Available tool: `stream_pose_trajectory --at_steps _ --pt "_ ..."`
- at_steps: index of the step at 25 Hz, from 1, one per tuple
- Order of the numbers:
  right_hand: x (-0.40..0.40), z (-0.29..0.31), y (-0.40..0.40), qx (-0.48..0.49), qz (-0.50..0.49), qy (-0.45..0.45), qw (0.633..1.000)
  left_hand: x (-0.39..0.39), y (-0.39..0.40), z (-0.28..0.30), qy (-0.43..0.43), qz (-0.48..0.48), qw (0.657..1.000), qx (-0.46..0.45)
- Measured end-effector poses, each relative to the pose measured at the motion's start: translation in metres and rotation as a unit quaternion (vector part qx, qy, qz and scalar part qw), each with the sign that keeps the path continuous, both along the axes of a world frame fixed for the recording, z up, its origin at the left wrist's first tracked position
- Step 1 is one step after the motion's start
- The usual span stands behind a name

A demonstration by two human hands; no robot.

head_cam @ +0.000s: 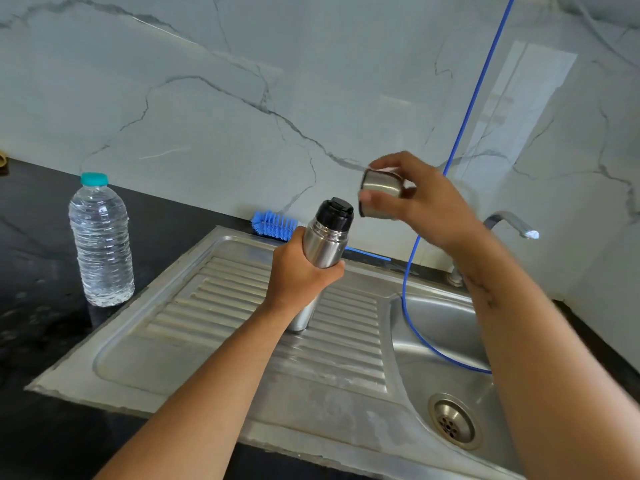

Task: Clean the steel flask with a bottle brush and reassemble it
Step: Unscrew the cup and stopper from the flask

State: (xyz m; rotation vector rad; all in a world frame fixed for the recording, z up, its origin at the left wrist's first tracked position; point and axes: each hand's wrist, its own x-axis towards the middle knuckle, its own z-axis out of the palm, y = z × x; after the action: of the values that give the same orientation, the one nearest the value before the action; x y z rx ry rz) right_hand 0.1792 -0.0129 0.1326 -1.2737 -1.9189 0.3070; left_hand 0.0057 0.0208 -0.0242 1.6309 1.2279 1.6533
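Left hand [300,271] gripping steel flask [323,249] upright on drainboard [214,306], right hand [420,199] pinching steel cap [381,192] — apart from flask

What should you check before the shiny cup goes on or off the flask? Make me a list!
1. Left hand grips the flask firmly: ok.
2. Flask stands upright on the drainboard: ok.
3. Black stopper sits on the flask's neck: ok; screwed tight: cannot tell.
4. Right hand holds the steel cup, clear of the stopper: ok.
5. Cup clean inside: cannot tell.
6. Bottle brush within reach behind the flask: ok.
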Motion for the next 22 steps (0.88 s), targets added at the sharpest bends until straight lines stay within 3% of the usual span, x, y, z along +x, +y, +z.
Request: stream_pose_trajectory --at_steps 4,9,16,22 --pt "0.019 -0.08 -0.014 0.021 -0.09 0.188 0.978 -0.002 0.002 0.002 -0.024 0.024 0.999 -0.004" --pt "0.031 -0.156 -0.002 -0.083 -0.173 0.345 0.919 -0.005 0.008 0.001 -0.032 0.063 0.998 -0.004" --pt "0.032 -0.204 -0.003 -0.155 -0.227 0.189 0.943 -0.012 0.012 0.002 -0.036 0.085 0.996 0.011" --pt "0.03 -0.213 -0.007 -0.151 -0.199 0.147 0.957 -0.02 0.018 0.0 -0.037 0.106 0.994 0.011"
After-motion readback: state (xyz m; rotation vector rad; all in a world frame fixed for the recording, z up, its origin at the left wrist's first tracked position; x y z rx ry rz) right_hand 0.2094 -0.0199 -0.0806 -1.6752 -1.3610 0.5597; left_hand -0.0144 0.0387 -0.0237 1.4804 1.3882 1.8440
